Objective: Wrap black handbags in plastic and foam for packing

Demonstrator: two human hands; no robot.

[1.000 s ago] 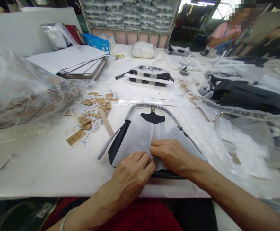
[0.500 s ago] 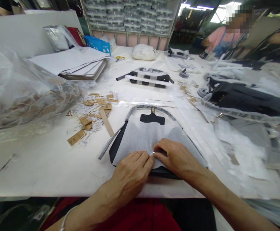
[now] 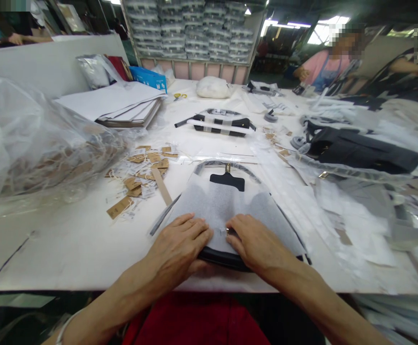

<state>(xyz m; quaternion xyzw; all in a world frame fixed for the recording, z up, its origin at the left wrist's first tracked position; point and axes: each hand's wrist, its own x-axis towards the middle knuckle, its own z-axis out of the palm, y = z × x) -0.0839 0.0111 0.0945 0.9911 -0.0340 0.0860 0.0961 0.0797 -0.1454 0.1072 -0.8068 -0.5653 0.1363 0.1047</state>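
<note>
A dark bag (image 3: 226, 258) lies at the table's front edge, its upper face covered by a thin whitish-grey sheet (image 3: 212, 206). A black flap with a metal clasp (image 3: 227, 181) shows above the sheet, and a wrapped handle arches behind it. My left hand (image 3: 183, 239) grips the sheet and the bag's near left edge, thumb underneath and fingers together on top. On the sheet's right half, my right hand (image 3: 255, 242) is curled with fingertips around a small shiny metal piece (image 3: 227, 231).
Brown tags (image 3: 133, 184) are scattered left of the bag, beside a big clear plastic bag (image 3: 43, 139). Another wrapped bag (image 3: 221, 125) lies behind, a dark bag (image 3: 360, 146) at right. A person (image 3: 320, 67) stands at back right.
My left hand has moved left, away from my right hand, and now holds the bag's near edge. The sheet has spread over the bag's left side.
</note>
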